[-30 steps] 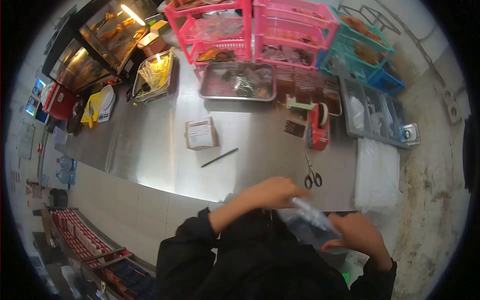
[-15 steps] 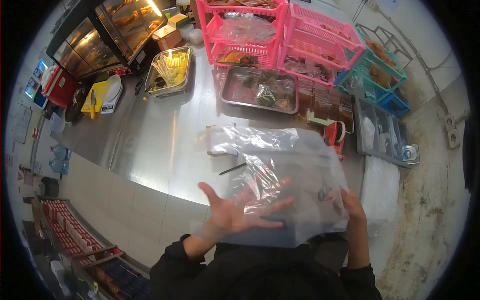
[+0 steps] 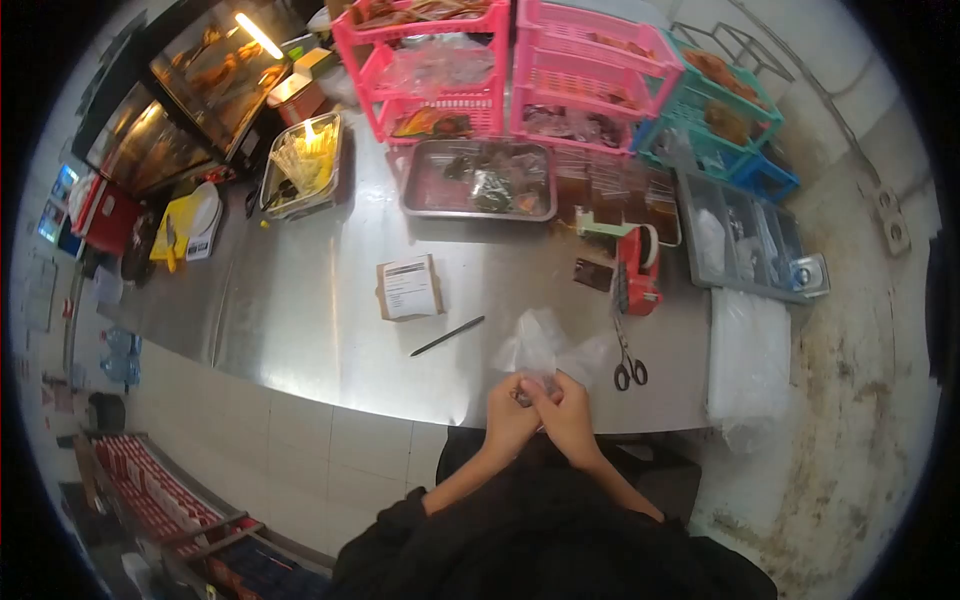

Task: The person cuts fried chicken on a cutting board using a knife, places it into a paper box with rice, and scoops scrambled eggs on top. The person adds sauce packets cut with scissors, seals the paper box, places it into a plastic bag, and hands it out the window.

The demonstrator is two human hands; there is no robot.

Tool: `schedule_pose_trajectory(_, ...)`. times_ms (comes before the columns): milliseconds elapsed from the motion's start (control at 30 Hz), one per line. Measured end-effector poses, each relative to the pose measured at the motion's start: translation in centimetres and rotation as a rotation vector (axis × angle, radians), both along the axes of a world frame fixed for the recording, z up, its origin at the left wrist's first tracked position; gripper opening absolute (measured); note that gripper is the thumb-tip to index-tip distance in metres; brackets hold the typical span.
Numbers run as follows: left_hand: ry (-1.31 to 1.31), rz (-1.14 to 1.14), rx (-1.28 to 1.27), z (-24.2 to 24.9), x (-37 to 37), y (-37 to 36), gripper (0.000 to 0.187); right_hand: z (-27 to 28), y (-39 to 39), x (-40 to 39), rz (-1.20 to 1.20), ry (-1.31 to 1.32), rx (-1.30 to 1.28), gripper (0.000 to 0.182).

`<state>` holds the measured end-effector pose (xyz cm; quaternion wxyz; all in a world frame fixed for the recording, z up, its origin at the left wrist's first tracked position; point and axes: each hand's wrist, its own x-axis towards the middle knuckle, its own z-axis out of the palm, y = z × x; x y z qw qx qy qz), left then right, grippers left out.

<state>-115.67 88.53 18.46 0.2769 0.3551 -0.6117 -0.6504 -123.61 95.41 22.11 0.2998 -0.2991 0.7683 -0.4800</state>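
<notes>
A clear plastic bag (image 3: pixel 540 340) is bunched up at the front edge of the steel table. My left hand (image 3: pixel 512 415) and my right hand (image 3: pixel 566 415) meet around its gathered part, fingers closed on it and thumbs together. Beyond them a black pen (image 3: pixel 447 336) lies on the table, beside a small brown box with a printed label (image 3: pixel 410 289). Scissors with black handles (image 3: pixel 629 370) lie to the right of my hands, near a red tape dispenser (image 3: pixel 638 275).
At the back stand a metal tray with packets (image 3: pixel 480 208), pink crates (image 3: pixel 583 85) and green crates (image 3: pixel 715 110). A grey divided bin (image 3: pixel 748 240) and stacked plastic bags (image 3: pixel 750 355) are at the right. A metal tray of skewers (image 3: pixel 303 165) sits at the left.
The bag was spread out between my hands and is now crumpled small. My open left hand has moved right and closed; both hands have come together. The box, pen and scissors now show uncovered.
</notes>
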Motion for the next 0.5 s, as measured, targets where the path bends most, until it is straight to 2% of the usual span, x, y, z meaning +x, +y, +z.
schedule_pose_trajectory(33,0.041,0.077,0.067,0.6,-0.9,0.4,0.017,-1.5,0.0,-0.7,0.012,-0.210,-0.054,0.023)
schedule_pose_trajectory(67,-0.069,0.020,-0.049,1.2,-0.8,-0.4,0.018,-2.4,0.2,-1.4,0.029,-0.418,-0.111,0.020)
schedule_pose_trajectory(100,-0.095,0.009,-0.147,2.2,-0.5,-1.3,0.020,-1.8,0.5,-2.1,0.013,-0.418,-0.118,0.020)
schedule_pose_trajectory(167,-0.154,0.031,-0.271,4.3,1.6,-3.0,0.025,0.7,1.5,-4.3,0.012,-0.981,-0.384,0.024)
schedule_pose_trajectory(200,0.009,0.141,-0.121,5.8,3.0,-3.8,0.039,2.1,3.3,-5.5,0.116,-0.608,-0.415,0.029)
schedule_pose_trajectory(267,0.062,0.701,-0.257,9.6,8.6,-8.2,0.038,5.1,6.8,-8.0,0.092,0.252,-0.366,0.037)
schedule_pose_trajectory(300,0.063,0.689,-0.265,10.5,8.4,-8.2,0.038,4.2,6.5,-8.7,0.023,0.207,-0.412,0.037)
schedule_pose_trajectory(400,-0.100,0.387,-0.595,11.5,6.9,-7.3,0.035,0.7,5.8,-11.8,-0.179,0.094,-0.518,0.035)
schedule_pose_trajectory(433,0.014,0.166,-0.569,12.0,4.8,-5.1,0.032,0.0,5.7,-12.9,-0.242,0.059,-0.553,0.035)
schedule_pose_trajectory(500,0.108,-0.223,-0.458,13.8,1.5,-2.5,0.025,2.8,4.1,-12.3,-0.335,0.200,-0.481,0.027)
